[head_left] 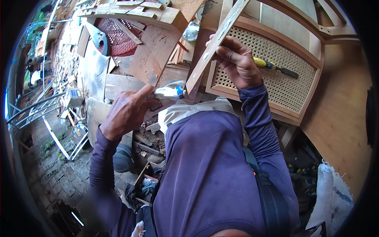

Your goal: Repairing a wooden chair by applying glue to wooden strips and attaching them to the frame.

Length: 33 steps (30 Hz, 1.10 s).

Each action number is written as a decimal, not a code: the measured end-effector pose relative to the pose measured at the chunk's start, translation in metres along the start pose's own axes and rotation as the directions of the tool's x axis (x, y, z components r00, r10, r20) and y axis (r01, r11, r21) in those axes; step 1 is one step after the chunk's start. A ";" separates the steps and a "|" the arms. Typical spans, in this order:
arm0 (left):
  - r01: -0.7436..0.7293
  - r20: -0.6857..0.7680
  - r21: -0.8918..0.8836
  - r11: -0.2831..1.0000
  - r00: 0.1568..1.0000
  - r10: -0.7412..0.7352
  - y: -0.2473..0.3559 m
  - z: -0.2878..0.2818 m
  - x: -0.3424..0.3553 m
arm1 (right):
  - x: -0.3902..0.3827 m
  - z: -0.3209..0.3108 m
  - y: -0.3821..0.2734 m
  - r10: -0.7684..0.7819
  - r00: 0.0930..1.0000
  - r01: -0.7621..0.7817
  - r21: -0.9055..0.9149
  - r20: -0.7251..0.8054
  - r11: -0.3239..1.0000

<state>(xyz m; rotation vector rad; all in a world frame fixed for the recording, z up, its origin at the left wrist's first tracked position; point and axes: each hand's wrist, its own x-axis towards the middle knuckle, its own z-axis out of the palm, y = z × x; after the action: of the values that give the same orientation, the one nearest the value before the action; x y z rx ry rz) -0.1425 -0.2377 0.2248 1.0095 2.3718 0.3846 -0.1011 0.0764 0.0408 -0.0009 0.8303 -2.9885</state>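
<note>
My left hand (125, 110) is closed around a small white glue bottle (167, 93). Its blue tip points at the lower end of a thin wooden strip (215, 46). Fingers and thumb of my right hand (239, 65) pinch that strip, holding it up at a slant. Whitish, wet-looking dabs are spaced along the strip's face. Just beyond my right hand, a chisel (272, 66) with a yellow and black handle lies on a wood-framed panel (308, 103) of woven cane.
Wooden boards (148, 51) and a thick beam (173, 19) lie at the upper left, beside a red woven seat (114, 33). A large plywood sheet (339, 114) stands at the right, with a white sack (329, 197) below it. Scraps litter the ground at left.
</note>
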 end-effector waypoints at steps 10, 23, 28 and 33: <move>-0.015 -0.001 0.022 1.000 1.000 0.015 0.002 -0.002 0.007 | 0.007 0.002 -0.001 0.007 1.000 -0.007 -0.006 0.004 1.000; -0.011 0.073 0.281 0.960 0.997 -0.010 0.031 -0.032 0.020 | 0.000 0.016 0.007 -0.013 0.999 0.003 -0.202 -0.046 0.979; -0.006 0.053 0.379 0.926 0.999 -0.015 0.038 -0.028 0.029 | -0.001 0.030 0.007 -0.021 0.999 0.008 -0.298 -0.041 0.954; -0.040 0.030 0.491 0.870 0.999 0.030 0.048 -0.036 0.045 | -0.002 0.038 0.007 -0.030 0.999 0.017 -0.378 -0.029 0.926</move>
<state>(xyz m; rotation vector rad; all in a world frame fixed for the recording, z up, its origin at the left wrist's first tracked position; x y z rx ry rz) -0.1617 -0.1743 0.2595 1.2684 2.4905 -0.2411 -0.0986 0.0512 0.0702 0.0289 1.4055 -2.8023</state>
